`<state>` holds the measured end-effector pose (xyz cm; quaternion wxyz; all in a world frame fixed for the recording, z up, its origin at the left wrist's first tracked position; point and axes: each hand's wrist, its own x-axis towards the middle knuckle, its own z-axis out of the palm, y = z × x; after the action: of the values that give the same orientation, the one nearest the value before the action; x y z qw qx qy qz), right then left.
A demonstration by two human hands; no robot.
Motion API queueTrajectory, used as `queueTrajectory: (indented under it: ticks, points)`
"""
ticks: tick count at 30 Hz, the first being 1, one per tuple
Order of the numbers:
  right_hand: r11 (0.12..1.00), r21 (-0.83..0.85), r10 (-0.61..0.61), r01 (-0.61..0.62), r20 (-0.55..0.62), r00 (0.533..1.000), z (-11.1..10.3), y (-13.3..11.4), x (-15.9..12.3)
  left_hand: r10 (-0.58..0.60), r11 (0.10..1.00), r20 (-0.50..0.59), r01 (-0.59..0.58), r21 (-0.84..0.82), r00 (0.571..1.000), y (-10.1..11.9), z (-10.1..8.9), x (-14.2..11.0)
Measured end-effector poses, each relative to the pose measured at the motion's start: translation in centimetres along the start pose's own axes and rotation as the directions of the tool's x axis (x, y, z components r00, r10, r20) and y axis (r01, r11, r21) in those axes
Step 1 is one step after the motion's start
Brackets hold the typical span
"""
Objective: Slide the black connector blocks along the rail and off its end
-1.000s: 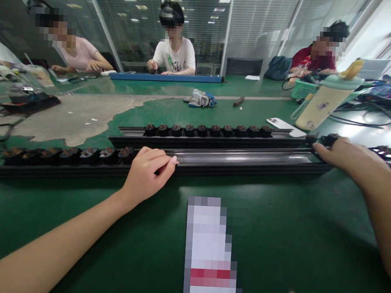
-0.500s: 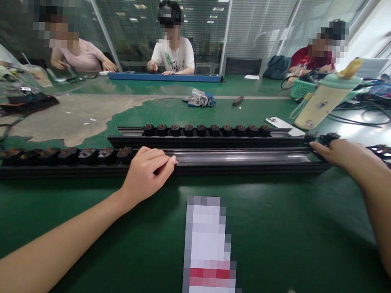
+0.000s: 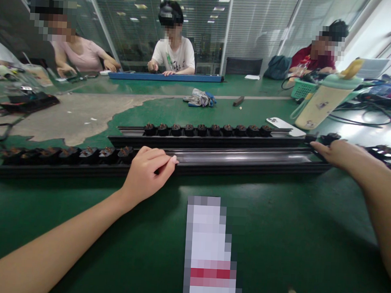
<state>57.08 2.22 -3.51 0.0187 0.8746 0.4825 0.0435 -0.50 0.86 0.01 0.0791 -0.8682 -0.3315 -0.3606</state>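
A long black rail with a shiny inner channel lies across the table in front of me. Black plug-socket modules with copper-coloured contacts stand in a row along its left part. My left hand is closed over the rail beside the last module, thumb and forefinger together at the near edge. At the rail's right end, my right hand is bent with its thumb pointing left; most of its fingers are hidden. A black module shows just beyond that hand. Whatever it grips is out of sight.
Behind lies a second rail with several modules. Further back are a phone, gloves, a tumbler and a green basket. More modules lie right. Co-workers sit across, one at a blue rail.
Both my hands and the rails stay practically where they were. Across the table, the co-worker at left has shifted slightly.
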Motion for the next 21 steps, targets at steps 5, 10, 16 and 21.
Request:
queueTrajectory:
  ticks: [5,10,16,21]
  points:
    - [0.994,-0.037,0.104,-0.101,0.08,0.991,-0.6,-0.8,-0.6,0.018,1.0,-0.008,-0.018,-0.002,1.0,0.1,0.0,0.1]
    - [0.989,-0.052,0.14,-0.135,0.113,0.984,-1.1,-0.9,-1.0,0.018,1.0,-0.013,-0.018,-0.009,1.0,0.1,0.0,0.0]
    - [0.986,-0.113,0.14,-0.122,0.167,0.976,-1.9,-0.5,-1.1,0.006,1.0,-0.004,-0.006,-0.008,1.0,0.1,0.0,0.0]
    - [0.983,-0.153,0.135,-0.106,0.189,0.973,-1.8,-0.6,-0.7,0.028,1.0,-0.008,-0.027,0.011,1.0,0.0,0.0,0.1]
